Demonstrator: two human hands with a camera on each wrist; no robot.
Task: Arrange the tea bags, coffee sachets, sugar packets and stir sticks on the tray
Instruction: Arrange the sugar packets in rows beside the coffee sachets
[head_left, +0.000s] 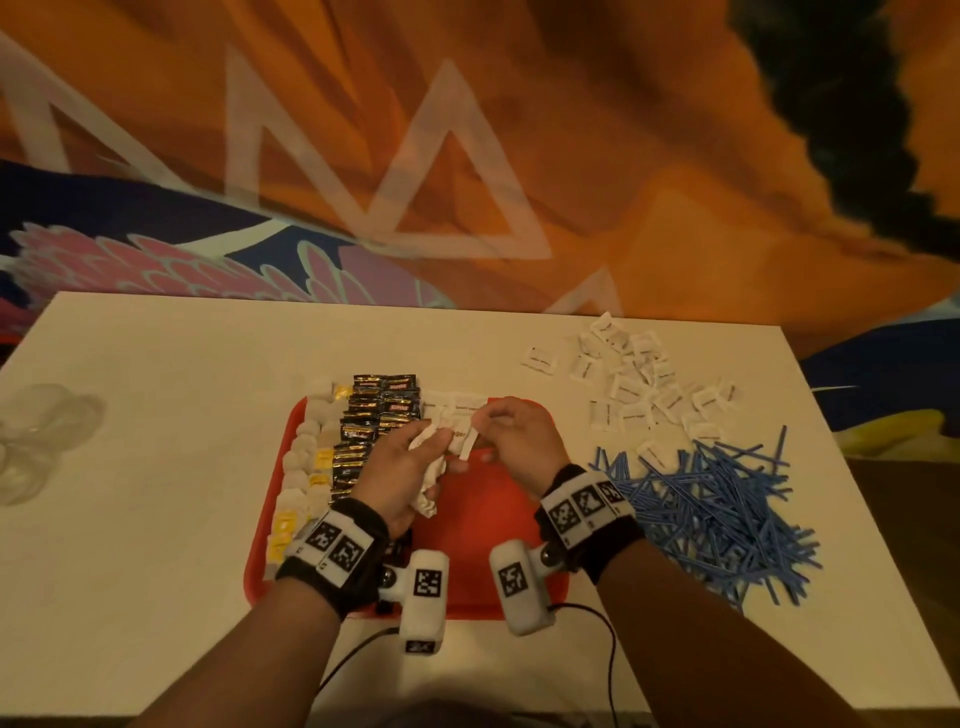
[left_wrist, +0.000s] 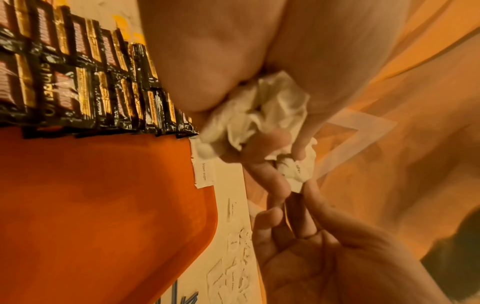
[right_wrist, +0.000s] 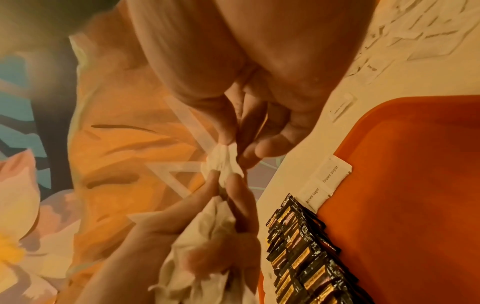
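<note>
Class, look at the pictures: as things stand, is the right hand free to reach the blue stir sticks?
Probably not straight away. The right hand pinches a sugar packet drawn from the left hand. The stir sticks lie uncovered on the table beside that wrist, so nothing blocks the way.

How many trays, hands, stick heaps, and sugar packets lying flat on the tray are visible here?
tray: 1
hands, left hand and right hand: 2
stick heap: 1
flat sugar packets: 2
Total: 6

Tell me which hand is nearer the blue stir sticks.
Right. The right hand is over the tray's right half, beside the stir sticks; the left hand is further left.
</note>
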